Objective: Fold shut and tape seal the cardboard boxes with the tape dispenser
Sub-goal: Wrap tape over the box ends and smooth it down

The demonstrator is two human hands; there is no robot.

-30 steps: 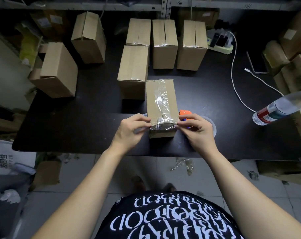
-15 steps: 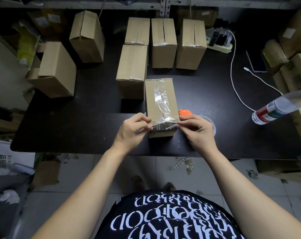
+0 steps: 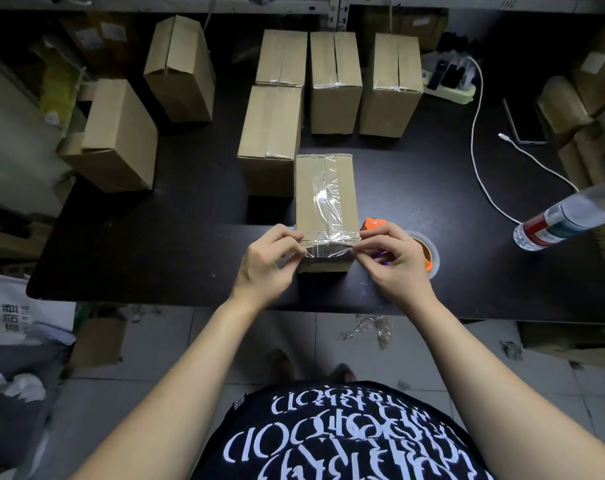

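Note:
A closed cardboard box (image 3: 311, 195) stands near the front edge of the black table (image 3: 155, 244). Clear tape (image 3: 328, 202) runs wrinkled along its top seam and over the near edge. My left hand (image 3: 266, 261) pinches the tape at the box's near left corner. My right hand (image 3: 394, 258) pinches it at the near right corner. The orange tape dispenser (image 3: 429, 251) with its roll lies on the table just behind my right hand, mostly hidden by it.
Several taped boxes (image 3: 335, 81) stand in rows behind. Two more boxes (image 3: 117, 133) sit at the left. A water bottle (image 3: 567, 220) leans in at the right; a white cable (image 3: 477, 133), power strip (image 3: 450, 77) and stacked boxes lie beyond.
Both hands have stayed at the box's near corners, and their fingers have slid slightly down the front face with the tape end. The box has not moved.

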